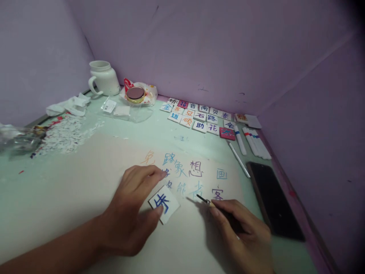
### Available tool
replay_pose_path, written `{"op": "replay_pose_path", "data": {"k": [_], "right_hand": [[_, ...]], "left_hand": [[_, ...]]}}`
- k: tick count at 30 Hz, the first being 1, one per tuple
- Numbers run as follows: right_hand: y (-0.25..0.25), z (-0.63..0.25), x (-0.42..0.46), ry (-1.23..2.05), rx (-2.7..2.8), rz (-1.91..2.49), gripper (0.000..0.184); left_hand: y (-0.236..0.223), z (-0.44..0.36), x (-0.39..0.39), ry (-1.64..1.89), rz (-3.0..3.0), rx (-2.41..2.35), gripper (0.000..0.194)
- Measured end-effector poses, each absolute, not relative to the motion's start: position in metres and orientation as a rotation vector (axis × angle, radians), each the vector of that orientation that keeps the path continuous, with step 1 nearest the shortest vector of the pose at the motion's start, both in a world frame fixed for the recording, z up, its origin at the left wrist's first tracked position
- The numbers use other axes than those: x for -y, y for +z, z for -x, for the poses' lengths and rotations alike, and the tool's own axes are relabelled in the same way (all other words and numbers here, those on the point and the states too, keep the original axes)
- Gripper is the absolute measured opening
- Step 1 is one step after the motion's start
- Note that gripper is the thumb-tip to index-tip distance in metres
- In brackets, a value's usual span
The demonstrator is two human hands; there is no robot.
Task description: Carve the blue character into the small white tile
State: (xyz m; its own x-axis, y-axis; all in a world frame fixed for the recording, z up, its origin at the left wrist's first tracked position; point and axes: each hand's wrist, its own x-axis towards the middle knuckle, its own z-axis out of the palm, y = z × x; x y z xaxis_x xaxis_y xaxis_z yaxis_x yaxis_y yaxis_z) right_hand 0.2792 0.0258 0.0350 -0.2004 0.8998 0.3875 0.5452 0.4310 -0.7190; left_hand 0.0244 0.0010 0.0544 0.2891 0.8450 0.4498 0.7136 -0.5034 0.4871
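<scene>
**White tile, blue character: brush work at the sheet**

White ceramic-looking tile (164, 203), one blue character on its face, is pinched at its edges by the left hand (129, 213): thumb under the near corner, fingers curled over the far edge. It lies tilted on the pale paper sheet (85, 190), just left of centre.

Right hand (242, 236): fingers closed around a thin dark brush (203, 199), its tip pointing left toward the tile, low over the sheet and not quite touching the tile.

Handling note, as a judgement: the tile wants to stay pressed flat, with the left fingers kept off the painted face; the brush is best brought in at a low angle, with the heel of the right hand resting on the paper for steadiness. Wet strokes would smear under a sliding thumb.

Outward:
- Written characters (196, 169) in blue, orange and purple on the sheet beyond both hands.
- Dark phone (273, 199) face up, right of the sheet.
- Marker pens (252, 141) and a block of lettered tiles (199, 116) toward the far wall.
- White jug (103, 78), a gold-rimmed tin (135, 94), torn paper scraps (65, 133) at far left.

Hard to make out: the brush tip's colour load; the lower shaft, hidden in the right palm; the tile's underside; the crumpled clear wrapping at the left frame edge, cut off.
</scene>
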Motion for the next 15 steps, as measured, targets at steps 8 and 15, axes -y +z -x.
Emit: {"op": "replay_pose_path", "data": {"k": [8,15], "right_hand": [[0.031,-0.279,-0.024,0.589,1.859,1.239,0.007],[0.035,-0.279,-0.03,0.549,1.867,1.197,0.007]], "left_hand": [[0.046,-0.052,0.019,0.641,-2.357,-1.874,0.06],[0.052,-0.03,0.022,1.141,-2.371,-1.728,0.047]]}}
